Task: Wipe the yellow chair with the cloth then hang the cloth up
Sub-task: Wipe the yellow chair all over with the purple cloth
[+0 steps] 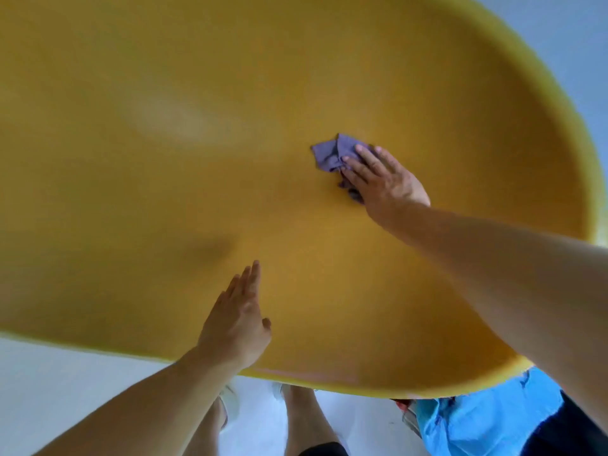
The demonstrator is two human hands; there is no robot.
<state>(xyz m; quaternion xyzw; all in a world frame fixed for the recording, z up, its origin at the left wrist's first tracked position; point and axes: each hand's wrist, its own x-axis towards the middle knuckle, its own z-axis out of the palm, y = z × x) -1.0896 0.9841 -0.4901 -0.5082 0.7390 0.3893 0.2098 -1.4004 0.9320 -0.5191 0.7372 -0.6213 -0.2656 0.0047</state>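
Fingers, left hand (235, 319): lay straight and close together, flat on the seat near its front edge, tips pointing away from the person; they held nothing.
Fingers, right hand (383, 179): were spread out flat, pressing down on the cloth rather than gripping it, tips pointing up and to the left.
Cloth (332, 154): a small purple rag, crumpled, its long side running from upper left to lower right; the free end pointed away to the left.
Cloth against fingers: the near part lay under the right fingertips and palm, the rest stuck out beyond the tips; it was well apart from the left hand.
Chair (164, 143): a broad, smooth yellow shell that filled most of the view, with the cloth lying right of its middle.
Floor (65, 383): pale and plain, showing below the chair's front edge and at the upper right corner.
Person: bare legs and light shoes (230, 401) stood under the edge; blue cloth (477, 419), blurred, lay at the lower right.
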